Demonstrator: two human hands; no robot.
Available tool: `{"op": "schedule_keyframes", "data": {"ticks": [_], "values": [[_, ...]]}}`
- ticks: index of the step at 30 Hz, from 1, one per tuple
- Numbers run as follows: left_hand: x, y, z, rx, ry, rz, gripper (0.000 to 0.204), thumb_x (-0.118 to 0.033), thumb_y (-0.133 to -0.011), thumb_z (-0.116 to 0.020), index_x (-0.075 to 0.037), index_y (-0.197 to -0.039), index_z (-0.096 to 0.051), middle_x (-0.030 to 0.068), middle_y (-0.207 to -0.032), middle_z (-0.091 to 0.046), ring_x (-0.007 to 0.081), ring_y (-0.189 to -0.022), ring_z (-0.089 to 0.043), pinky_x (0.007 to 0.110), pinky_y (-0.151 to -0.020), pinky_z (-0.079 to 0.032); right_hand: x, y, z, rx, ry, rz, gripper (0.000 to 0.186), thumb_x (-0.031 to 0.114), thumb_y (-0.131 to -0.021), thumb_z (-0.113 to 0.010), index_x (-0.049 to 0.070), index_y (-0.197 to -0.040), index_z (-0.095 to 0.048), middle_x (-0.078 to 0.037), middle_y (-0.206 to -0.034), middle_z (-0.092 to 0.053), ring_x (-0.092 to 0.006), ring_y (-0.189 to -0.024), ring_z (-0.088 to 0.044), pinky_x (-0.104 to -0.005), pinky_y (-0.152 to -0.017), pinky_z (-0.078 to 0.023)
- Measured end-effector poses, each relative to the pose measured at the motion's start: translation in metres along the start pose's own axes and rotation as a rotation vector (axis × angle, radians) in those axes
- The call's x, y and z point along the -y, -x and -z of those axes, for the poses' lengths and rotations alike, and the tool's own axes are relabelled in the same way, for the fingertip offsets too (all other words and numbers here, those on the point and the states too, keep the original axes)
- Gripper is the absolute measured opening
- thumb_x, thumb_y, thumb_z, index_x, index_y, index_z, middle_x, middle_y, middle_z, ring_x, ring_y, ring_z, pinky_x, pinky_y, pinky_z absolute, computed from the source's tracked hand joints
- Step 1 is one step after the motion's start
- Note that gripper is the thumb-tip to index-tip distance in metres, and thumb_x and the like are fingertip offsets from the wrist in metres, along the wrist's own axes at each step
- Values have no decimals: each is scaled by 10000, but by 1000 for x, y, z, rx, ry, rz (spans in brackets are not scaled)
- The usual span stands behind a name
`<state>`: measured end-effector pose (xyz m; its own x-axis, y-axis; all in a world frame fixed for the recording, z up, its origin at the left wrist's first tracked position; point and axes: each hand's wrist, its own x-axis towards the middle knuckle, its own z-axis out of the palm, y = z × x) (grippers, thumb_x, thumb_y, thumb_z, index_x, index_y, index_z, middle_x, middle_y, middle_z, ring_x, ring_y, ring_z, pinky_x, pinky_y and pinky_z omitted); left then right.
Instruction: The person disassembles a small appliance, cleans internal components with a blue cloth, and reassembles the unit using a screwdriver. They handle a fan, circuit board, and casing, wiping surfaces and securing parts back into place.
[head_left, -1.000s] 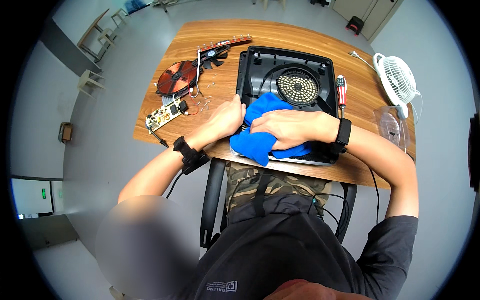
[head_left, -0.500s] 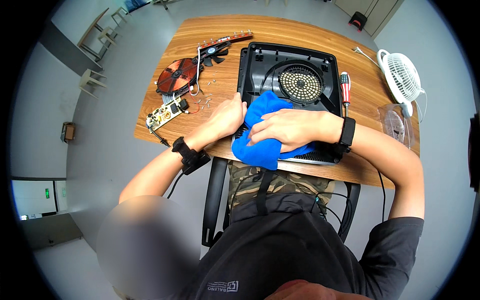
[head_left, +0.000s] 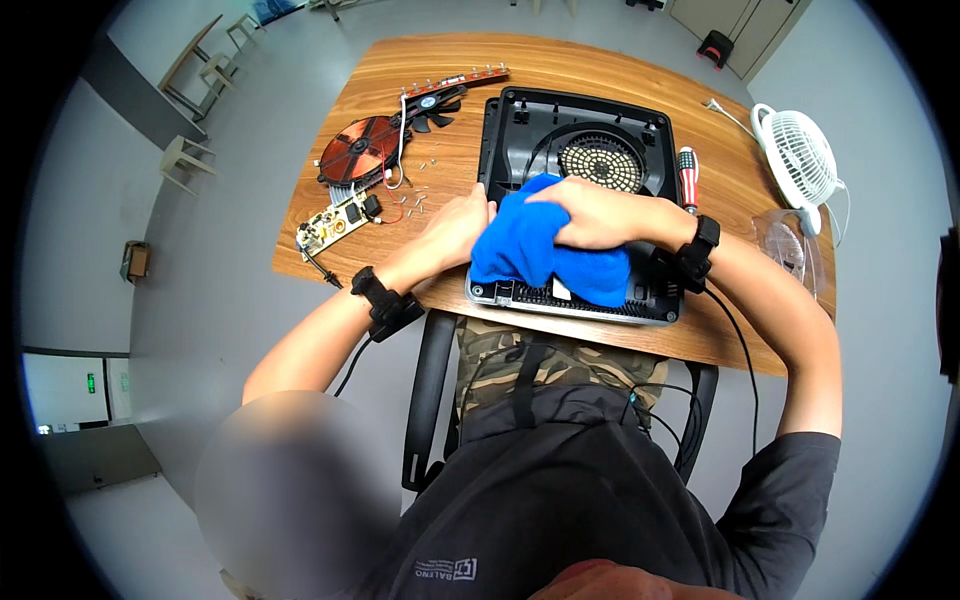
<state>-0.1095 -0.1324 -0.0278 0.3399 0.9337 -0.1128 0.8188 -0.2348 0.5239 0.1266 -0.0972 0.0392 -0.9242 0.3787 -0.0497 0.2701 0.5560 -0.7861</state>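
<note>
My right hand is closed on a blue cloth, which is bunched against the front half of a black plastic appliance casing. The casing lies with its inside facing up and has a round, perforated grille. At the casing's left edge, my left hand grips the side, its fingertips partly hidden. The cloth covers part of the casing's near vents, and a small white patch shows below it.
Left of the casing lie a copper coil, a black fan, a red button strip, a circuit board and several loose screws. To the right are a screwdriver, a white fan and clear plastic packaging.
My right hand has moved up and slightly right with the cloth, uncovering the casing's near left corner. My left hand stays at the left edge.
</note>
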Motion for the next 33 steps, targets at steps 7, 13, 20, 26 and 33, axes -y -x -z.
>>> {"op": "schedule_keyframes", "data": {"ticks": [7,13,20,26,33], "values": [[-1,-1,-3,-26,-36,48,376,-285,-1048,-455,90,-1036,-484,354,-829,-636,525,-821,-624,581,-744,-469,17,1,-26,212,217,269,381,116,-864,-652,33,-1235,-640,-129,-1311,-584,-338,-1205,-570,-434,-1019,-481],[2,-2,-7,-45,-50,48,359,-267,-1042,-463,91,-1037,-489,352,-823,-639,526,-814,-625,590,-744,-473,24,0,-30,200,434,248,409,169,-849,-679,98,-1251,-652,-92,-1257,-614,-320,-1126,-608,-451,-963,-506],[-1,1,-8,-52,-68,69,353,-268,-1043,-462,83,-1054,-492,356,-831,-644,536,-824,-624,598,-743,-475,25,-1,-38,237,613,317,427,178,-874,-635,155,-1301,-630,-89,-1240,-617,-344,-1084,-610,-469,-906,-522],[1,-3,-7,-40,-81,45,380,-282,-1046,-427,90,-1067,-499,356,-874,-655,540,-860,-626,606,-801,-473,20,5,-35,65,562,366,389,146,-842,-678,114,-1229,-664,-125,-1129,-650,-361,-1034,-660,-467,-852,-549],[4,-1,-4,-27,-90,32,390,-280,-1041,-421,103,-1054,-491,373,-856,-650,546,-853,-632,612,-816,-475,45,28,57,-45,602,210,402,71,-783,-716,53,-1182,-666,-174,-1120,-656,-391,-1058,-639,-449,-901,-539]]}}
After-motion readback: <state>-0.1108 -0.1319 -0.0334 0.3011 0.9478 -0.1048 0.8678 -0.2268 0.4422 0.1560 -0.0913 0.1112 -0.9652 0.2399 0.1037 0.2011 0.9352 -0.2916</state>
